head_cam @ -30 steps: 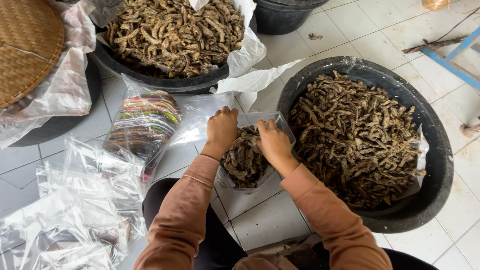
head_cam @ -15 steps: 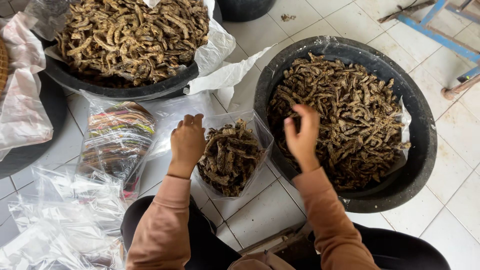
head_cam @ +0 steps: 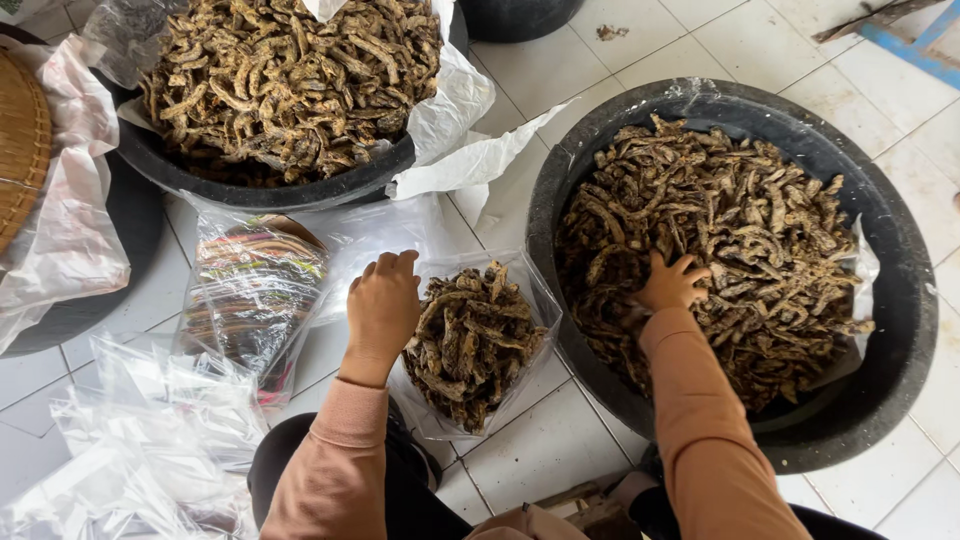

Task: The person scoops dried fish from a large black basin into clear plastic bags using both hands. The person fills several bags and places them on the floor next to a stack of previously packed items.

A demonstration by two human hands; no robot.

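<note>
The left hand (head_cam: 384, 305) was closed on the left rim of a clear plastic bag (head_cam: 475, 345) that lay on the white tiled floor (head_cam: 560, 450) in front of the person, fingers curled over the edge and holding the mouth open. The bag was partly filled with dark brown, twisted dried strips (head_cam: 470, 340), heaped loosely inside it. The right hand (head_cam: 668, 285) was down in the big black tub (head_cam: 900, 330) to the right, fingers spread and pressed into the heap of the same dried strips there; whether it had closed on any of them could not be told. The bag sat just beside the tub's left wall, between the two hands. Both arms wore salmon-pink sleeves (head_cam: 700, 420). On the far left stood a second black tub (head_cam: 260, 190) lined with white plastic and piled high with more strips. Near the left hand, further left, lay a clear bag holding a bundle of multicoloured bands (head_cam: 250, 290), and nearer still a loose pile of empty clear bags (head_cam: 130, 440) spread over the floor. At the far left edge, part of a woven basket tray (head_cam: 20, 150) rested on a crumpled white sheet.
</note>
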